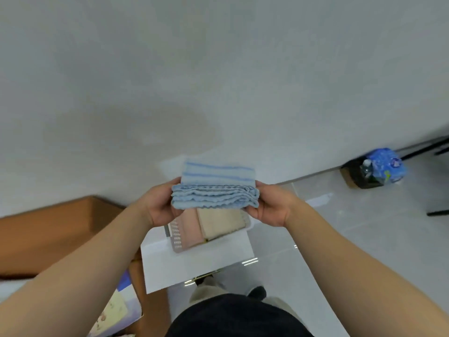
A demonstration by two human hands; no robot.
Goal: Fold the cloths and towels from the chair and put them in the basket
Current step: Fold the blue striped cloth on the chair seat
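The left hand (159,205) and right hand (272,206) gripped the ends of the folded towel (215,190) above the basket (176,237); print on the blue package (386,164) was blurred.

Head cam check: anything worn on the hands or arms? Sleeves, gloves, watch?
Nothing worn: left hand and right hand are bare, no gloves, rings or watch showing. Both forearms are uncovered, no sleeves in view. A black top shows at the bottom edge.

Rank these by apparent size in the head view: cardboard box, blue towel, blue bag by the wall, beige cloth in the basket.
1. cardboard box
2. blue towel, nearer the camera
3. blue bag and beige cloth look alike; the towel hides part of the cloth
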